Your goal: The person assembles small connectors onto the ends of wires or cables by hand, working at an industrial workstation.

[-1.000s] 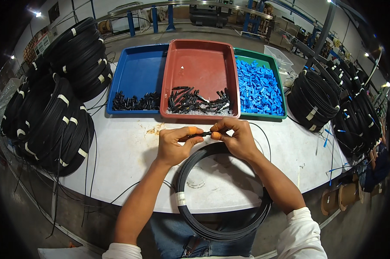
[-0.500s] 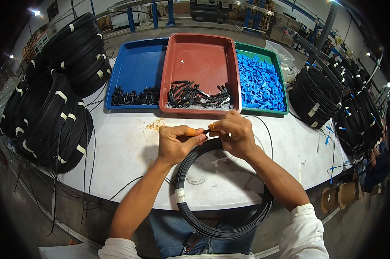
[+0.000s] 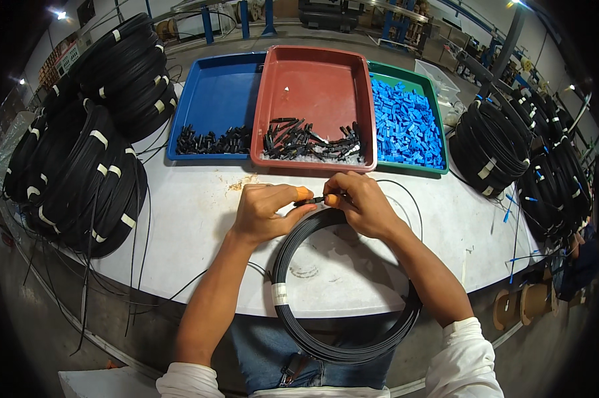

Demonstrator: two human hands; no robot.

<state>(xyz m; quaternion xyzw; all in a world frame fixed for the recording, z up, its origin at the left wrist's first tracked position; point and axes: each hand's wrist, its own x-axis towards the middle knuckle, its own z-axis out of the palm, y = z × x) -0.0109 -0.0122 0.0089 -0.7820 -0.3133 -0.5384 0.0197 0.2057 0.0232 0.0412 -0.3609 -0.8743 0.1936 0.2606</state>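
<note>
In front of the trays, a small black cable connector (image 3: 318, 200) spans the gap between my two hands. My left hand (image 3: 263, 211) has its thumb and forefinger around the connector's left end, with orange tape on a fingertip. At the other end, my right hand (image 3: 364, 204) pinches the connector, and its fingers partly cover it. Below both hands lies a coil of black cable (image 3: 281, 265), banded with a white label (image 3: 280, 294). The coil overhangs the table's near edge above my lap, and my right forearm crosses its right side.
Beyond my hands stand a blue tray (image 3: 223, 79) and a red tray (image 3: 319, 73) with black parts, and a green tray (image 3: 405, 74) with blue pieces. Stacked cable coils (image 3: 64, 179) crowd the left; more coils (image 3: 488, 142) sit right. Loose cables hang off the white table (image 3: 200, 199).
My left thumb and forefinger have shifted slightly left and spread farther apart, showing more of the connector. My right hand stays pinched on it. The whole view has shifted slightly.
</note>
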